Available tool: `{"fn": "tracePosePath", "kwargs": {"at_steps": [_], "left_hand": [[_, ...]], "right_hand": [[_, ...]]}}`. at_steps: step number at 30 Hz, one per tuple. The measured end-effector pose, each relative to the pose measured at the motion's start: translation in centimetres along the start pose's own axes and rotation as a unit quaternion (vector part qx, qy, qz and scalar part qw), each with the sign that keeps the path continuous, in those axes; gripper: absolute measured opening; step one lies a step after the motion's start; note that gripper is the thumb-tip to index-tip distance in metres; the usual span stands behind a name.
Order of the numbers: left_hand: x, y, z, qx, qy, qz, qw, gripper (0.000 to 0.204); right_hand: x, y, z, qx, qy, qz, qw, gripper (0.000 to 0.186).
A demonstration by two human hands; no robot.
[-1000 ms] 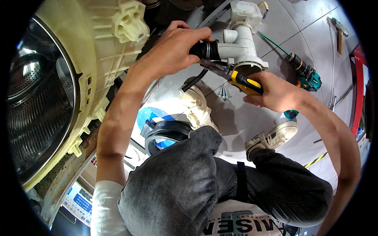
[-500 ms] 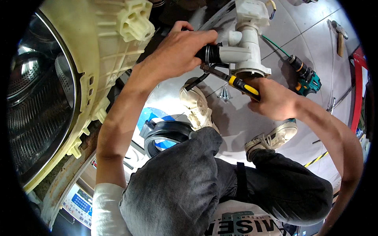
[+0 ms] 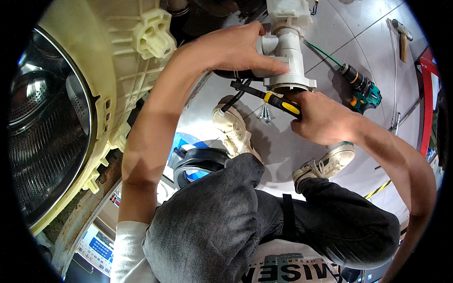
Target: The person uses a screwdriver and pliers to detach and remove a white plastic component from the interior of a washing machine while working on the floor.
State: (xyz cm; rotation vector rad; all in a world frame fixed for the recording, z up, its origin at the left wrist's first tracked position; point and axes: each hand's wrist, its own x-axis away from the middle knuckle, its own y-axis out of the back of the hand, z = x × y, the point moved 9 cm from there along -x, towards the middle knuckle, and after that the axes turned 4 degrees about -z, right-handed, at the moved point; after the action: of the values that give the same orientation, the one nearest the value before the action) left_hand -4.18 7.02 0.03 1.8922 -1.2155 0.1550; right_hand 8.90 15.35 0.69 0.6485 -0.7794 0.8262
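My left hand [image 3: 236, 49] is wrapped round the side of a white plastic drain pump housing [image 3: 290, 54], thumb across its side pipe and fingertips by the round stub above. A black rubber hose [image 3: 233, 74] runs under this hand toward the side pipe; their joint is hidden. In my right hand [image 3: 325, 118] is a pair of pliers [image 3: 285, 104] with yellow-and-black grips, held just below the housing's open lower end. Their dark jaws point left, beneath the hose; whether they touch anything I cannot tell.
At the left stands a cream washing machine tub [image 3: 101, 61] with a steel drum [image 3: 47, 137]. Several screws [image 3: 265, 114] lie between my shoes. A green cordless drill [image 3: 361, 87] and a hammer [image 3: 403, 40] rest on the tiles. Near my knee is a black rubber ring [image 3: 200, 162].
My left hand has shifted from the black hose end onto the white housing. The housing and the pliers have moved slightly left.
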Motion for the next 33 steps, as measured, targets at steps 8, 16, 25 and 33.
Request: {"fn": "tracePosePath", "kwargs": {"at_steps": [8,16,25,33], "left_hand": [[-0.8,-1.5,-0.4,0.093,0.020,0.045,0.994,0.087],[-1.3,-2.3,0.3,-0.022,0.027,-0.067,0.997,0.078],[-1.0,-3.3,1.4,0.162,0.049,0.074,0.983,0.087],[-0.3,-3.0,0.7,0.109,0.005,0.082,0.991,0.081]], "right_hand": [[0.4,0.3,0.5,0.009,-0.044,-0.019,0.999,0.041],[-0.7,0.3,2.6,0.068,0.002,-0.040,0.997,0.032],[-0.5,-1.5,1.4,-0.070,-0.069,0.052,0.994,0.038],[1.3,-4.6,1.6,-0.172,-0.065,-0.036,0.982,0.063]]}}
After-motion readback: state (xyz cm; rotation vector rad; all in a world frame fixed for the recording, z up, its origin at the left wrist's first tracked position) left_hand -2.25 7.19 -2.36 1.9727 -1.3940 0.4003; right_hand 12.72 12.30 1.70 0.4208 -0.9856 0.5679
